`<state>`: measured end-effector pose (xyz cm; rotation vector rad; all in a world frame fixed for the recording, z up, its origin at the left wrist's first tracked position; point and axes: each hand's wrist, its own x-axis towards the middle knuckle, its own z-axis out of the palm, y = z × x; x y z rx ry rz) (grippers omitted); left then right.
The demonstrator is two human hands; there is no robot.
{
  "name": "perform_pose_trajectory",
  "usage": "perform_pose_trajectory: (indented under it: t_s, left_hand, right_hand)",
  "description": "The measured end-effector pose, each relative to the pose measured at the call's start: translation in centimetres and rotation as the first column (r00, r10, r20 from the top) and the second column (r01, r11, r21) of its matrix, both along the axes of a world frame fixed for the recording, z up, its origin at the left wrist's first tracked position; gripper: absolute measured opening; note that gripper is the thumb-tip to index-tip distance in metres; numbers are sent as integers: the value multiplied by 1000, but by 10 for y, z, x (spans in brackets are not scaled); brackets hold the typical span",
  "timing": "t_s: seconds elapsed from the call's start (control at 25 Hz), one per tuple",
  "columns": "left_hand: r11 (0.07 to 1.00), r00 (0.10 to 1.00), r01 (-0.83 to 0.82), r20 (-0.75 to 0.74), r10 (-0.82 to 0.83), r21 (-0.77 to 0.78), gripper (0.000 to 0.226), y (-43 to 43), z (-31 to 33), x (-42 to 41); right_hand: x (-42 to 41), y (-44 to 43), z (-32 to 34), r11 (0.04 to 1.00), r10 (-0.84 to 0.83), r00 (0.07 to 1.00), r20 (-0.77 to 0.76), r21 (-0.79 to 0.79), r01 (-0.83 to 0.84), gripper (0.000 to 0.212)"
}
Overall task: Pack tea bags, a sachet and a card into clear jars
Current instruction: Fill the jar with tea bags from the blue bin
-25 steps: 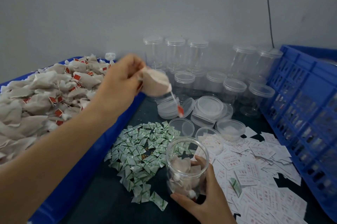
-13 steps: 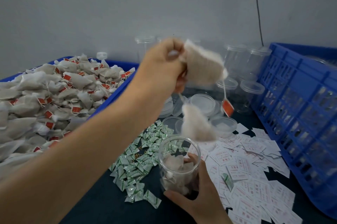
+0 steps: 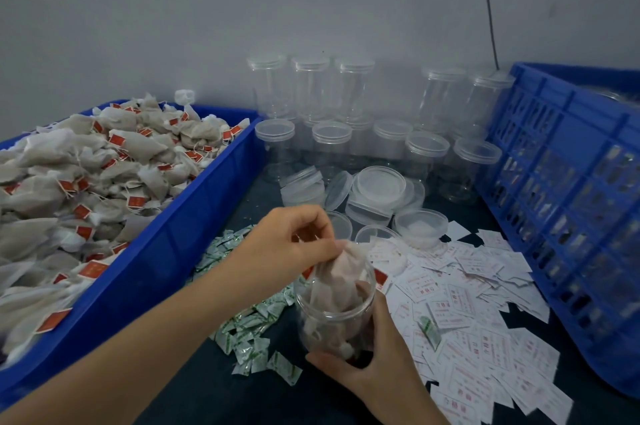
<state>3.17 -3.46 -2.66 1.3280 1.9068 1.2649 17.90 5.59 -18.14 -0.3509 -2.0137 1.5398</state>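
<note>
A clear open jar [image 3: 334,319] stands on the dark table with several tea bags inside. My right hand [image 3: 375,367] grips its lower side from the front right. My left hand [image 3: 294,241] is at the jar's mouth and pinches a beige tea bag [image 3: 348,268] that sits half inside the rim; a red tag [image 3: 381,276] hangs at the rim. Loose green sachets [image 3: 249,320] lie left of the jar. White printed cards [image 3: 467,303] are scattered to its right.
A blue bin [image 3: 156,258] heaped with tea bags [image 3: 86,175] fills the left side. Several lidded empty jars [image 3: 332,147] line the back wall, with loose lids [image 3: 379,187] in front of them. A blue slatted crate [image 3: 561,199] stands at the right.
My left hand came down from above the table with the tea bags and now holds one at the jar's mouth. My right hand kept its grip on the jar.
</note>
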Motion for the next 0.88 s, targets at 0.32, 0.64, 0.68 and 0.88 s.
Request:
perform_pose_trajectory:
  t_s: [0.32,0.64,0.68,0.88]
  left_hand:
    - [901,564,31,-736,-374,-434,45,-2,-10,3]
    - [806,644,88,-584,-494,-585,68,-1,-9,20]
    - [834,722,138,-522,-454,-534,70,-3,-7,19]
    - [923,903,-279,-255,346,264,11,-14,-18,-43]
  right_hand:
    - [1,0,-4,1000,-2,999,-32,-11,2,86]
    - [4,-3,0,997,-42,998,45,62,39,80]
    - [3,-3,-1,998,-34,999,28,54,33,81]
    - [1,0,-2,1000,-25,999,39,11,24,91]
